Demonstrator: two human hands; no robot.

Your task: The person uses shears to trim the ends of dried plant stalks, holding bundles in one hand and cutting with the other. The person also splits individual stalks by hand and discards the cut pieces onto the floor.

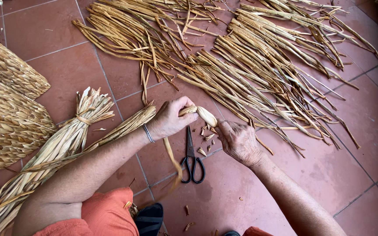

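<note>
Nearest the camera, orange cloth covers the person's lap, with a dark sandal just beside it on the red tiled floor. A little farther out, black scissors lie shut on the tiles between the forearms, with small straw offcuts scattered around the blades. Above them the left hand, a thin bracelet at its wrist, is closed around a dried straw strand, and the right hand pinches the same strand's pale, folded end between fingertips; the strand sits between both hands, just above the scissor tips, with a loose tail hanging down toward the handles. It looks flat, tan and papery, bent into a short thick loop at the tip. To the left, a tied bundle of straw runs under the left forearm, and beyond it woven straw pieces rest at the frame's edge, seemingly finished. Farthest off, large loose heaps of straw stalks fan across the floor, so judging by that supply, much raw material remains unworked and the piece in hand appears barely begun.
</note>
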